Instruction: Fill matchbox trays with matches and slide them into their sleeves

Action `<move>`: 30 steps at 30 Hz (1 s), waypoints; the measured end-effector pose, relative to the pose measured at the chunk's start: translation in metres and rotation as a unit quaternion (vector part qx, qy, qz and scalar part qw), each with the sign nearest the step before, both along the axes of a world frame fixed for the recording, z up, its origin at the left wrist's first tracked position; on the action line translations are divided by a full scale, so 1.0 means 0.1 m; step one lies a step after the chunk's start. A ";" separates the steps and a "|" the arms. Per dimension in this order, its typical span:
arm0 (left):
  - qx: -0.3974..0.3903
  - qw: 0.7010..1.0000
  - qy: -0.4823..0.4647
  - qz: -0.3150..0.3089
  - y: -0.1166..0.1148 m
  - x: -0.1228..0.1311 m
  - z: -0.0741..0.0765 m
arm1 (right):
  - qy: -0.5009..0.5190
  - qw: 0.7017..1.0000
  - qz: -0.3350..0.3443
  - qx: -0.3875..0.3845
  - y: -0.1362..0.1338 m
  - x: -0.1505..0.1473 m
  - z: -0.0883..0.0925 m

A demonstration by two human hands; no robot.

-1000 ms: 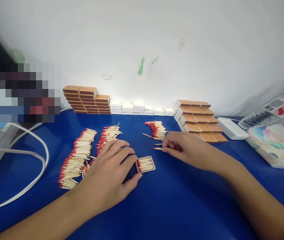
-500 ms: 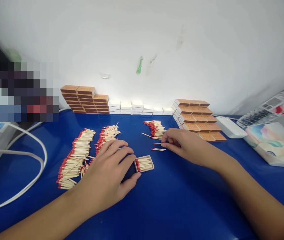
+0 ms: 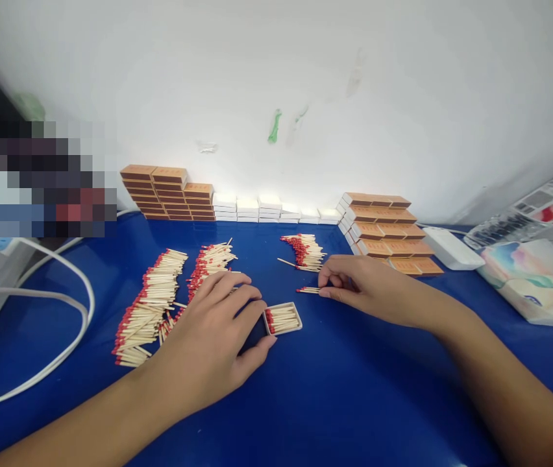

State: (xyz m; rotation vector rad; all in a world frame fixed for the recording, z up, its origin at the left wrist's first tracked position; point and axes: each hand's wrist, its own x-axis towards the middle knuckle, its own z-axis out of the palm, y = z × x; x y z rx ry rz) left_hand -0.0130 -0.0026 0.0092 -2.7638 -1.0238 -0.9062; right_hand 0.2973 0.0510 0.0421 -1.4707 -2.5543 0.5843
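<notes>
A small matchbox tray (image 3: 298, 311) holding red-tipped matches (image 3: 282, 319) lies on the blue tabletop. My left hand (image 3: 221, 331) is curved about the tray's left end, its thumb at the near corner and index finger at the far one. To the right of the tray, my right hand (image 3: 354, 282) pinches the pale ends of a few matches (image 3: 308, 290) at the table surface, red heads pointing left. Just beyond it sits a small pile of loose matches (image 3: 308, 251). Two longer rows of matches, the outer row (image 3: 147, 308) and the inner row (image 3: 211, 263), lie left, partly behind my left hand.
Against the wall stand brown matchboxes (image 3: 167, 192), low stacks of white tray boxes (image 3: 269, 209) and stepped matchboxes (image 3: 383, 231). A white device (image 3: 453, 248) and tissue pack (image 3: 532, 279) lie right. White cables (image 3: 89, 318) loop at left beside a pixelated area.
My right hand has moved slightly nearer and drawn a separate match together with the nearer one, so they lie bunched at its fingertips. My left hand stays by the tray.
</notes>
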 end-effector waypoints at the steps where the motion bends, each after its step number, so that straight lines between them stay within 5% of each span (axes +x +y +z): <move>1: 0.000 1.000 0.001 0.000 0.00 0.00 0.00 | 0.000 1.000 0.004 -0.004 0.00 0.00 0.00; 14: -0.003 1.000 -0.006 -0.001 0.00 0.00 0.00 | 0.035 0.997 0.016 0.067 -0.09 -0.10 0.02; 22: -0.001 1.000 -0.005 0.004 0.01 0.01 0.00 | 0.036 0.995 0.087 0.042 -0.45 -0.48 0.02; 30: 0.000 1.000 -0.002 0.000 0.00 0.01 0.01 | 0.044 0.994 0.092 0.026 -0.40 -0.50 0.02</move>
